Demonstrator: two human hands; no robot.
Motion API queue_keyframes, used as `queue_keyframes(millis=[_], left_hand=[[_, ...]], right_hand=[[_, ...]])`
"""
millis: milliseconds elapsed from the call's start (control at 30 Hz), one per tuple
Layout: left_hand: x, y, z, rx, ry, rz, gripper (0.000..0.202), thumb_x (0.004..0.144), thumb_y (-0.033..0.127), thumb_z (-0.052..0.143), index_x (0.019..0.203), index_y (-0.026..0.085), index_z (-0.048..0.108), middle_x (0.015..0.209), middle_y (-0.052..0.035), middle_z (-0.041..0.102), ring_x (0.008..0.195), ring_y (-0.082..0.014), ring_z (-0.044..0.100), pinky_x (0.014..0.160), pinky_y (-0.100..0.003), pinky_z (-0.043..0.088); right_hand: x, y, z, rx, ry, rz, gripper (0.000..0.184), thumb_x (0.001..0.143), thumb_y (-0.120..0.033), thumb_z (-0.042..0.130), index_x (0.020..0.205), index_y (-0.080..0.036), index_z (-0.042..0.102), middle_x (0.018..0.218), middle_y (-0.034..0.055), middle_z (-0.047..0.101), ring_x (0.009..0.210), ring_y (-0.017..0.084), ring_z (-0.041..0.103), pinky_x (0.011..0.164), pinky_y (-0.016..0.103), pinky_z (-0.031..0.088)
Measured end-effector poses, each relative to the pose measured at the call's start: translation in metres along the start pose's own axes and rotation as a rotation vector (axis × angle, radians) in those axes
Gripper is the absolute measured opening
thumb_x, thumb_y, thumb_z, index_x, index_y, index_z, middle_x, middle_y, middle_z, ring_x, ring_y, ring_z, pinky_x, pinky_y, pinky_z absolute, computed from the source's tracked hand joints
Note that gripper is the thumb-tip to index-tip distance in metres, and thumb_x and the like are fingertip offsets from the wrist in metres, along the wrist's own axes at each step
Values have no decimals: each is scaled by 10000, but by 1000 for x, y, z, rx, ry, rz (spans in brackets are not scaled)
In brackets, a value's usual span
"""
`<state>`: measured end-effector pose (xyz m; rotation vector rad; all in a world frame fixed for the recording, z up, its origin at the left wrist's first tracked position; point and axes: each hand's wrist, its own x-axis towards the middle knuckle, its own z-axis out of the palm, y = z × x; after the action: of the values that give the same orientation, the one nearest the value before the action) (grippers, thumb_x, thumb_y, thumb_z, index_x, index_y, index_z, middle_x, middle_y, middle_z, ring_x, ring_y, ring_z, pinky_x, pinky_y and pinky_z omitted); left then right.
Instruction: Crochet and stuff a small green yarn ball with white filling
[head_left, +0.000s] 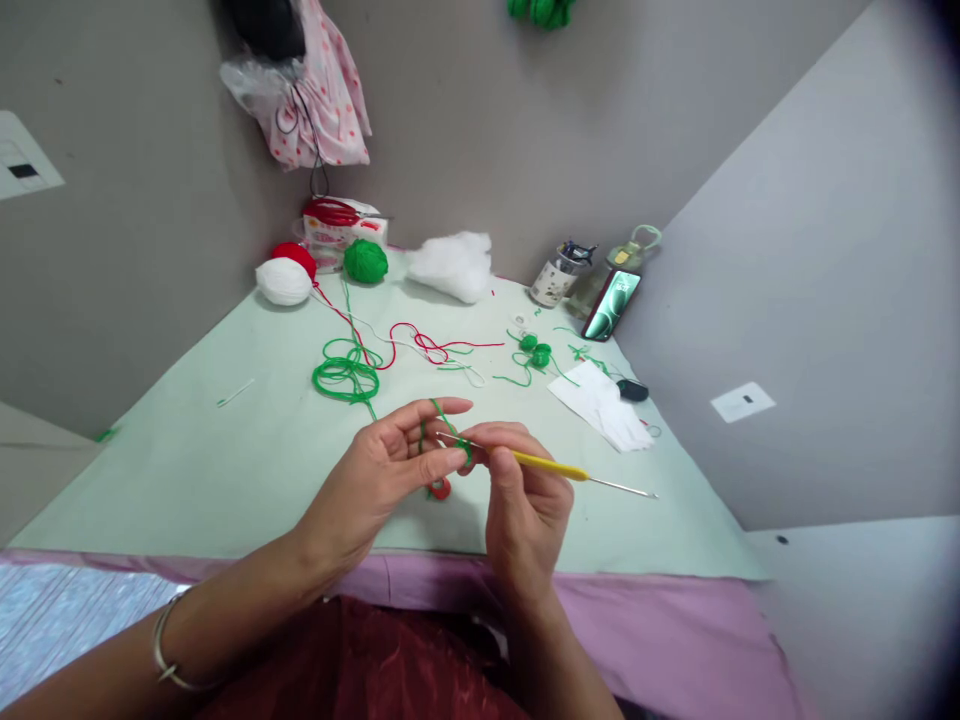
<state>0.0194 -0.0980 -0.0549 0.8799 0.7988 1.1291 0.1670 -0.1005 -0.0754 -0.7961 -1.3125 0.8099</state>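
My left hand [401, 455] pinches a small green crochet piece [464, 452] between thumb and fingers, and green yarn runs over its raised index finger. My right hand [529, 490] grips a crochet hook [551, 464] by its yellow handle. The hook's thin metal tip lies at the green piece, while a second metal end sticks out to the right. Just below the left fingers a small red ring-like piece [440, 489] shows, partly hidden. A loose coil of green yarn [345, 378] lies beyond the left hand.
At the back are a white yarn ball [284, 282], a red yarn ball [294, 260], a green yarn ball [366, 261] and white stuffing [452, 266]. Small green crochet pieces [540, 352], white paper [602, 405], a phone [611, 305], a pen cup [556, 280] and a bottle [592, 290] are at right.
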Motion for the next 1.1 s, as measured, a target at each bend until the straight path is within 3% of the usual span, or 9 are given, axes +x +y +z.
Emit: queue_keyframes(millis=[367, 533, 633, 767, 900, 1033, 1100], left_hand=[[2, 3, 3, -42, 74, -8, 350, 814, 295, 842, 1148, 248, 750, 791, 57, 607, 637, -79, 639, 623, -207, 500], [0, 0, 4, -21, 118, 33, 312, 822, 285, 836, 1122, 245, 762, 836, 43, 614, 627, -71, 622, 611, -202, 509], [-1, -2, 5, -24, 114, 63, 293, 832, 280, 833, 1117, 252, 767, 819, 43, 613, 646, -64, 600, 588, -175, 488], [0, -1, 6, -21, 41, 26, 510, 821, 263, 845, 1306, 275, 690, 826, 39, 635, 672, -70, 588, 542, -152, 436], [2, 4, 4, -1, 48, -32, 719, 791, 264, 869, 1449, 271, 579, 879, 33, 649, 603, -53, 552, 493, -160, 395], [2, 5, 5, -8, 38, 2, 643, 822, 280, 847, 1418, 243, 610, 866, 27, 660, 598, -49, 530, 526, -167, 413], [1, 3, 7, -25, 52, 25, 581, 825, 283, 847, 1369, 236, 648, 833, 37, 653, 556, -32, 481, 504, -160, 383]], right_hand=[[1, 0, -3, 163, 37, 12, 213, 1036, -221, 562, 1008, -251, 772, 916, 17, 670, 733, 123, 658, 652, 290, 544], [-2, -1, -2, -30, 110, -162, 214, 1029, -187, 555, 1015, -245, 761, 862, 29, 699, 777, 170, 657, 686, 339, 535], [-6, -2, -2, -184, 90, -289, 230, 1018, -150, 554, 1059, -239, 762, 895, 44, 732, 878, 195, 678, 755, 362, 553], [-5, -2, -2, -183, 23, -252, 231, 1010, -146, 577, 1074, -264, 766, 1018, 46, 769, 1000, 200, 706, 845, 368, 581], [2, -1, -1, -47, 60, -184, 214, 1020, -178, 571, 1030, -256, 770, 938, 31, 761, 869, 171, 695, 729, 318, 586], [1, 0, -2, -106, 4, -170, 229, 1015, -149, 567, 1051, -255, 766, 944, 36, 749, 837, 163, 686, 688, 309, 585], [-4, 4, -2, -297, 4, -290, 256, 985, -109, 606, 1103, -269, 768, 992, 47, 739, 903, 176, 700, 728, 321, 596]])
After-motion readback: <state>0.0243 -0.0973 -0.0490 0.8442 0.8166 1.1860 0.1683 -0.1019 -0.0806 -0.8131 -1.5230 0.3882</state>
